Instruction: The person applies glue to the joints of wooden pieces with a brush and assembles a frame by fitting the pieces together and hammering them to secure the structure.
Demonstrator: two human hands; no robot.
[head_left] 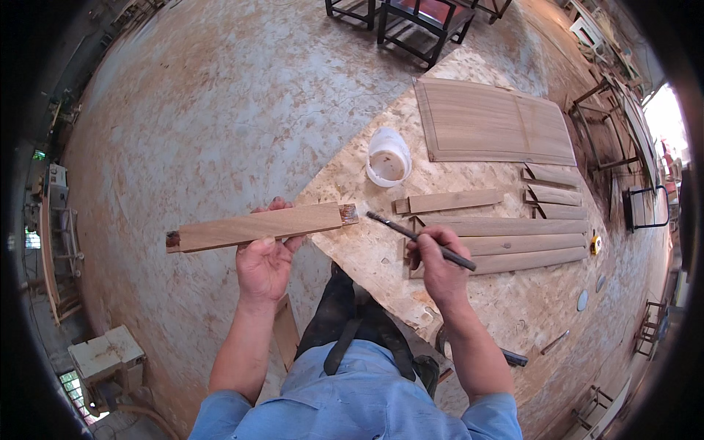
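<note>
My left hand grips a wooden rail from below, thumb on the near side and fingers on the far side. The rail lies nearly level, past the table's left edge. Its stepped tenon ends are stained dark and look wet. In my closed right hand is a slim dark brush, its tip pointing left, just short of the rail's right tenon. Beyond the brush, a white plastic tub stands open on the table with brownish residue inside.
The pale, stained worktable carries a wooden panel, a loose rail, several longer wooden pieces and short ones. A tape measure lies at the right. Dark chair frames stand on the floor beyond.
</note>
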